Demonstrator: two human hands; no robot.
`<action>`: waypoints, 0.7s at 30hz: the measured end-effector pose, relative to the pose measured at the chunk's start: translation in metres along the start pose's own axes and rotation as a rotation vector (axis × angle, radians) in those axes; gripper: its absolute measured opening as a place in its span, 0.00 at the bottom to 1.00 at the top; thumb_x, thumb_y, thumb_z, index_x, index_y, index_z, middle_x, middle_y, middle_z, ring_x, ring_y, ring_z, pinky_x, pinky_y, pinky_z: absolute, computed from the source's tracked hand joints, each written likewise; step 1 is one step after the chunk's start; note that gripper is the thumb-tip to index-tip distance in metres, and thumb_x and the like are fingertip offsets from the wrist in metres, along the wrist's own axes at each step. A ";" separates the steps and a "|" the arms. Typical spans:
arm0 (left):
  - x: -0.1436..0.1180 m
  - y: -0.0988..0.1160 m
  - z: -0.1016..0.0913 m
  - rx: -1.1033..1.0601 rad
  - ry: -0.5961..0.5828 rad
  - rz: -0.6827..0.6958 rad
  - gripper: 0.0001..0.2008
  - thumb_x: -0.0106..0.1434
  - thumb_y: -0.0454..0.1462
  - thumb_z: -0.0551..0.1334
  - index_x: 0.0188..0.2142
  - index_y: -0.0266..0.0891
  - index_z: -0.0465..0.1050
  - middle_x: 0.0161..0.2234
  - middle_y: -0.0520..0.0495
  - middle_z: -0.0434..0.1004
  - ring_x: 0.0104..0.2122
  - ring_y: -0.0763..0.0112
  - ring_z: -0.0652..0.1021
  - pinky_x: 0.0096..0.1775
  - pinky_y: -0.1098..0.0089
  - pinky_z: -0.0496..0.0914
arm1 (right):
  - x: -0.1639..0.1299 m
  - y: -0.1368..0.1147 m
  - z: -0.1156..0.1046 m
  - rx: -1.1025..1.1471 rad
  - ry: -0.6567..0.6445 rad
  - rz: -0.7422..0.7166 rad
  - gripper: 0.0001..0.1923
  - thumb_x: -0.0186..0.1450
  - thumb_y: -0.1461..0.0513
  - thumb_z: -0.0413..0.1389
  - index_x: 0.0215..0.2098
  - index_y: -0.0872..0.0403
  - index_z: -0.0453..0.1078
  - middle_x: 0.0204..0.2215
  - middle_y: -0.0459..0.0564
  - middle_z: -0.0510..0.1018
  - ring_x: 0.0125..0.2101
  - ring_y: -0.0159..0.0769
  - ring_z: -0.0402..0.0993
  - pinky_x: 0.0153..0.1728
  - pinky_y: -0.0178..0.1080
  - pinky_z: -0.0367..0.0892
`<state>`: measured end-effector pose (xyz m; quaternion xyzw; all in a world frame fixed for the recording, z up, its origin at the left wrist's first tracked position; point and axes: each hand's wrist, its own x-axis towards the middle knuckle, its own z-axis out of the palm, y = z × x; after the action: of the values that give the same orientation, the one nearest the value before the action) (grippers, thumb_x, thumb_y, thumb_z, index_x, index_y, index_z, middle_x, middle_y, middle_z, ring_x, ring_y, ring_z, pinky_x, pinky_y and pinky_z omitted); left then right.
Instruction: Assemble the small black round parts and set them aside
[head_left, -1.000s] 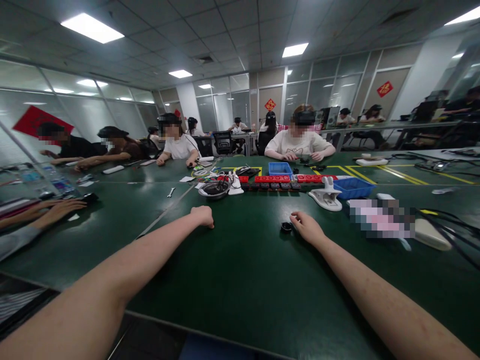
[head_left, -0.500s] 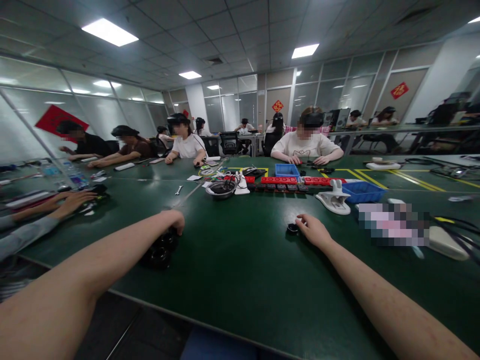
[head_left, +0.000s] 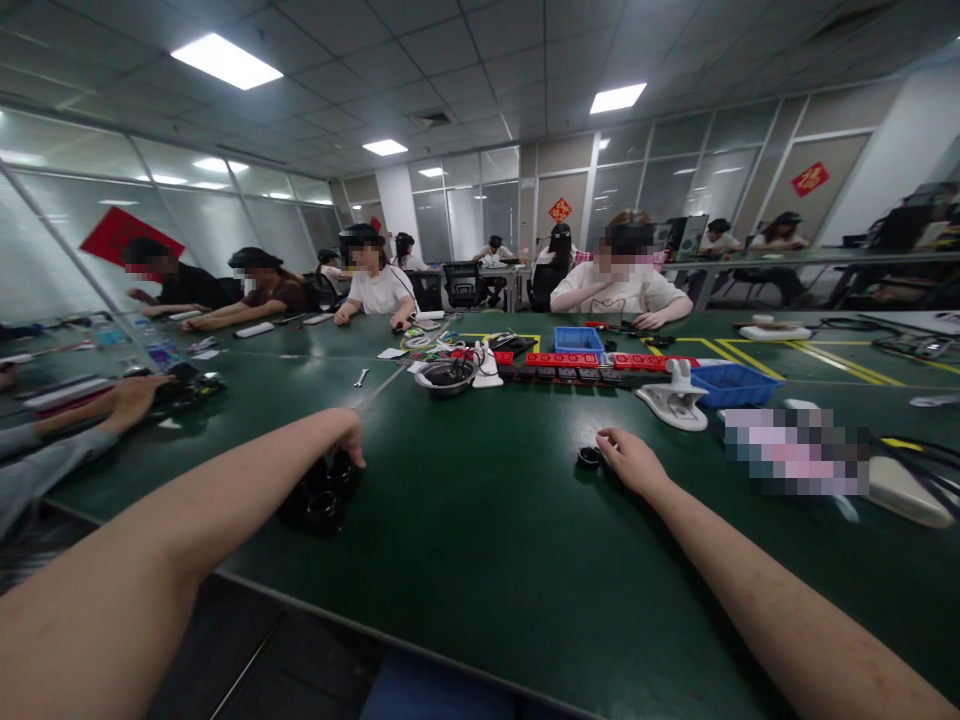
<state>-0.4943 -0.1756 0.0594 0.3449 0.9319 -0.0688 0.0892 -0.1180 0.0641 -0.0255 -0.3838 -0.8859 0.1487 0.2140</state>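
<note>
My left hand (head_left: 341, 432) reaches down over a cluster of glossy black round cups (head_left: 324, 508) on the left of the green table (head_left: 465, 560). It is bent at the wrist, and its fingers are mostly hidden behind the hand and the cups. Further right, a small black round cup (head_left: 588, 458) with an open top sits on the table. My right hand (head_left: 631, 460) rests beside this cup, its thumb and fingertips closed at the cup's right edge.
Ahead lie a metal bowl (head_left: 445, 378), a red-and-black strip of parts (head_left: 574, 361), a white clip stand (head_left: 675, 400) and blue bins (head_left: 735, 385). A small wrench (head_left: 361, 378) lies left of the bowl. A co-worker's hands (head_left: 135, 402) work at far left.
The view has shifted slightly. My left hand has moved a little left over the black cups. My right hand stays at the small cup. The person opposite has raised a hand towards the face.
</note>
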 end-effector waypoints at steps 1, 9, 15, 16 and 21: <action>0.000 0.005 -0.008 0.025 -0.073 -0.009 0.18 0.31 0.38 0.70 0.22 0.28 0.71 0.20 0.40 0.72 0.34 0.48 0.71 0.34 0.59 0.65 | 0.000 0.000 0.000 0.001 0.001 -0.002 0.20 0.60 0.53 0.40 0.40 0.56 0.64 0.35 0.53 0.71 0.35 0.37 0.66 0.33 0.35 0.58; -0.038 0.129 -0.039 -0.036 0.000 0.653 0.31 0.44 0.57 0.53 0.41 0.39 0.67 0.39 0.46 0.70 0.38 0.65 0.70 0.37 0.72 0.63 | 0.003 0.004 0.003 0.024 0.030 0.005 0.19 0.60 0.53 0.39 0.39 0.56 0.64 0.35 0.54 0.71 0.37 0.37 0.66 0.35 0.34 0.58; -0.085 0.243 0.034 -0.288 0.246 0.865 0.30 0.46 0.56 0.53 0.45 0.43 0.62 0.41 0.47 0.68 0.40 0.64 0.68 0.39 0.70 0.63 | 0.003 0.007 0.004 0.075 0.068 0.017 0.19 0.61 0.53 0.38 0.38 0.55 0.64 0.34 0.52 0.72 0.35 0.35 0.66 0.34 0.33 0.58; -0.086 0.254 0.045 -0.314 0.312 0.841 0.31 0.45 0.56 0.53 0.46 0.43 0.60 0.42 0.46 0.66 0.42 0.63 0.67 0.41 0.68 0.62 | 0.003 0.008 0.004 0.083 0.075 0.019 0.19 0.61 0.53 0.38 0.38 0.55 0.64 0.34 0.52 0.72 0.35 0.35 0.66 0.34 0.33 0.58; -0.074 0.279 0.073 -0.436 0.324 0.709 0.36 0.41 0.57 0.55 0.47 0.41 0.58 0.42 0.44 0.64 0.43 0.61 0.65 0.42 0.66 0.60 | 0.006 0.011 0.007 0.113 0.081 0.008 0.19 0.61 0.54 0.37 0.38 0.55 0.64 0.34 0.51 0.72 0.34 0.34 0.66 0.33 0.33 0.58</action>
<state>-0.2474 -0.0265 -0.0148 0.6225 0.7507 0.2190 0.0309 -0.1183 0.0755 -0.0351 -0.3804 -0.8652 0.1835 0.2703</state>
